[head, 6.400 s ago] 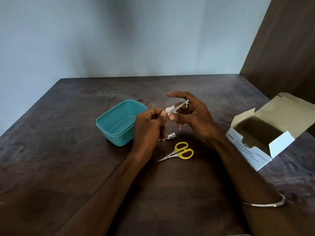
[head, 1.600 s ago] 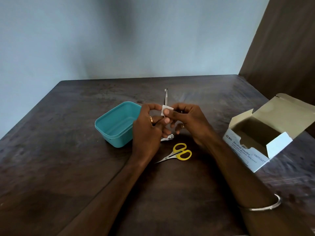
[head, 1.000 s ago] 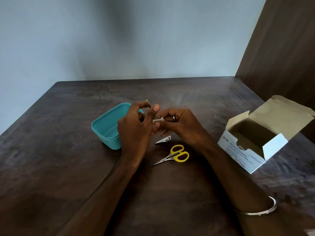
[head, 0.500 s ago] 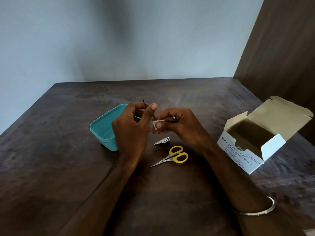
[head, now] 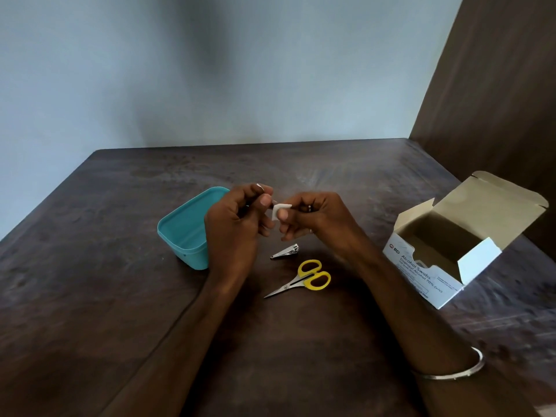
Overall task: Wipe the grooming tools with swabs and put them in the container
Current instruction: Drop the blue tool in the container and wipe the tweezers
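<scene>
My left hand grips a thin metal grooming tool; only a short bit shows above its fingers, the rest is hidden in the fist. My right hand pinches a small white swab right beside the left thumb. Both hands hover above the dark table, just right of the teal container, which looks empty in the part I can see. A metal nail clipper lies on the table below the hands. Yellow-handled scissors lie a little nearer to me.
An open white box of alcohol swabs stands at the right, flaps up. A brown wooden panel rises behind it. The dark wooden table stretches left and toward me; a pale wall lies beyond its far edge.
The tool passed from my right hand to my left and now sits folded into the left fist. The swab stays pinched in my right hand. The view shifted slightly.
</scene>
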